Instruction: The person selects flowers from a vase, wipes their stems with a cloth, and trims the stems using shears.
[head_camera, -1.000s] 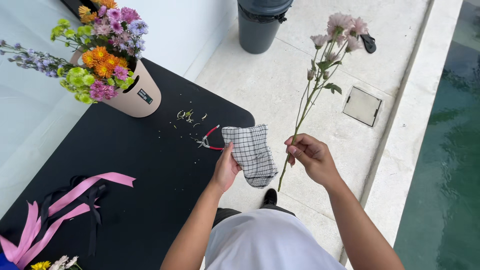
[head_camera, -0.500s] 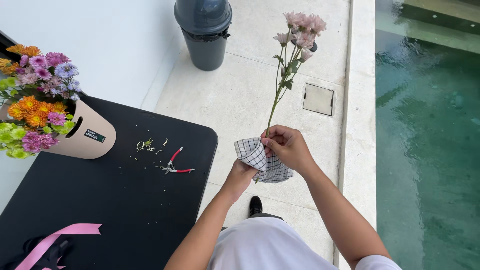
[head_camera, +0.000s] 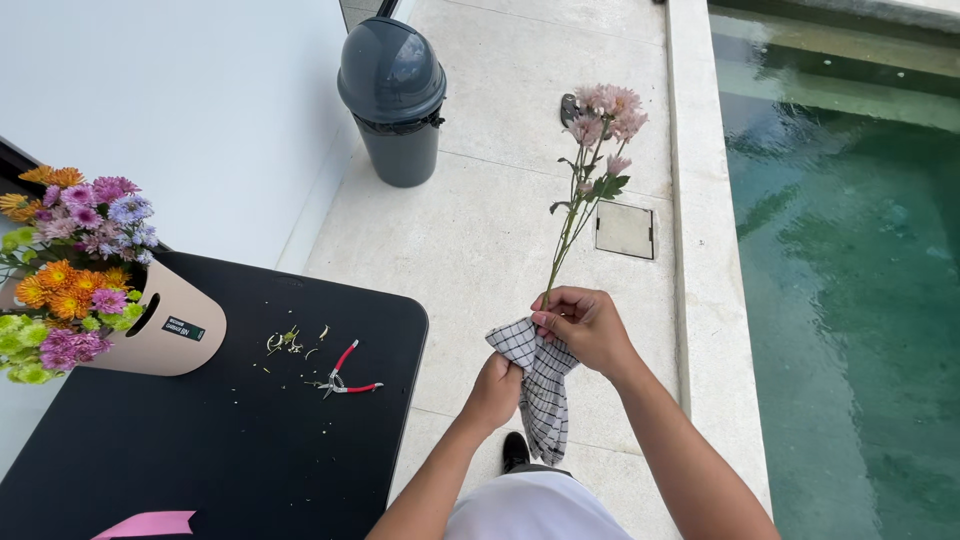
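**Flower stem and checked cloth: hold and handling**

My right hand (head_camera: 590, 325) is closed around the lower part of the pink flower stem (head_camera: 572, 225), thumb and fingers pinched together on it. The stem rises up and away from my fist, over the pale paving, with the blooms (head_camera: 608, 105) at the top and a few leaves partway up. My left hand (head_camera: 492, 390) is closed on the checked cloth (head_camera: 540, 385), gripping it just below my right hand. The cloth is bunched around the base of the stem and hangs down from there in loose folds.

Handling notes, as I judge them:

- The stem is light and thin. It bends a little under the weight of the blooms, so it is likely to snap or bruise if squeezed hard.
- The best place to hold is low on the bare stem (where my right hand is now), well clear of leaves and petals.
- The blooms are fragile, so I keep my hands off them.
- The cloth is soft and limp and will take any shape. It gives a dry, non-slip grip on the stem.

To my left is a black table (head_camera: 220, 440). On it lie red-handled snips (head_camera: 345, 375) beside small stem trimmings (head_camera: 292, 340), and a beige container (head_camera: 165, 325) holding mixed bright flowers. A dark bin (head_camera: 395, 100) stands on the paving ahead, and green pool water (head_camera: 850, 280) lies to my right.
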